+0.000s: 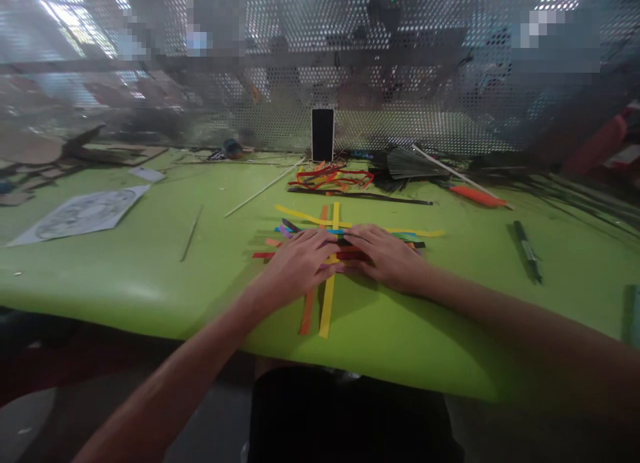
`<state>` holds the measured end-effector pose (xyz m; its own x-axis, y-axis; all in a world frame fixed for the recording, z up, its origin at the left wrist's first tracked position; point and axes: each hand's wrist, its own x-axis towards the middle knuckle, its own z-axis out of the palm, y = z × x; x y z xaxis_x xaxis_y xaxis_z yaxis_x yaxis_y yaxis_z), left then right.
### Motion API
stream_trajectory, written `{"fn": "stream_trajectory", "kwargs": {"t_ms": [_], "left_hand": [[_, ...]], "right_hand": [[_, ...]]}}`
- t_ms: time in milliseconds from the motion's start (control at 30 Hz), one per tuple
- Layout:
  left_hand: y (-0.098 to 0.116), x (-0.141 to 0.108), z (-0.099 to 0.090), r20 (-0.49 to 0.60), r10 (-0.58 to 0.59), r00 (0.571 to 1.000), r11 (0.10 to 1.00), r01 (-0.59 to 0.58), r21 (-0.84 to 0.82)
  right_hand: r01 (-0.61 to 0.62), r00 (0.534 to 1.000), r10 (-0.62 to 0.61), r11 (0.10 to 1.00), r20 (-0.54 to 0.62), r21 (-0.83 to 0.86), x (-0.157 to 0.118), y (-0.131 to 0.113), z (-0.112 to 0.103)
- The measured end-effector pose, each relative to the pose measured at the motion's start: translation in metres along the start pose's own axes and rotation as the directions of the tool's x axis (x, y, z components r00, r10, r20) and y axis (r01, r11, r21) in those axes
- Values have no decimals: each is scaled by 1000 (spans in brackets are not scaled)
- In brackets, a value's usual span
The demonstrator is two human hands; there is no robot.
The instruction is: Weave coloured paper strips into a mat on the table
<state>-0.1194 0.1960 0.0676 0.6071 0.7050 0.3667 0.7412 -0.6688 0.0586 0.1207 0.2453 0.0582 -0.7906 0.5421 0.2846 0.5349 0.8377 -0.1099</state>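
Observation:
Several flat coloured strips lie crossed on the green tabletop in front of me. A yellow strip and an orange strip run toward me side by side. Across them lie red, blue, black and purple strips, and a slightly bent yellow strip at the far side. My left hand rests on the left part of the crossing, fingers stretched out. From the right, my right hand lies on the crosswise strips, its fingers also extended. Both hands cover much of the crossing, and their fingertips almost meet.
Behind the strips are a tangle of red and yellow strips, a black strip and an upright phone. Thin sticks and a printed sheet lie leftward; a pen and an orange object rightward. Perforated metal stands behind.

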Motion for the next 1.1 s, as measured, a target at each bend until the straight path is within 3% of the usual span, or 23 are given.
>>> {"fn": "stream_trajectory", "kwargs": {"t_ms": [100,267,400,1100], "left_hand": [[-2,13,0,10,-71,997,997,71,9],[-10,27,8,171,-21,985,999,26,-26],[-15,25,11,222,-43,974,999,46,-7],[-27,9,15,220,-57,974,998,46,53]], "right_hand": [[20,1000,-19,998,-13,55,1,1,2],[32,999,-34,994,18,101,3,4,3],[17,999,-21,994,28,109,2,6,3],[38,998,-39,999,44,24,2,12,6]]}}
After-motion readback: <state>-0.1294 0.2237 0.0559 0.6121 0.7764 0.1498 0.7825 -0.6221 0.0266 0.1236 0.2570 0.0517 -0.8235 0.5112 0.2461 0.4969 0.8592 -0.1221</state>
